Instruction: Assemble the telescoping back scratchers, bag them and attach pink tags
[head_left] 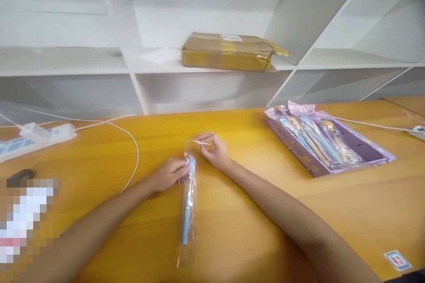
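A light-blue pen-like stick (186,223) with a shaped top lies upright in my view inside a long clear plastic bag (179,254). My left hand (171,174) is closed on the bag's left side, near the stick's shaped top. Just above and to the right, my right hand (215,150) pinches a small, thin white strip (201,142) between thumb and fingers, close to the bag's upper end. Whether the strip is joined to the bag I cannot tell.
On the right, a purple box (299,157) holds several bagged sticks (308,137). A white power strip (63,132) with cables lies left. Behind the wooden table (239,212), a taped carton (229,53) sits on white shelving (159,68). A square sticker (397,260) is at the front right.
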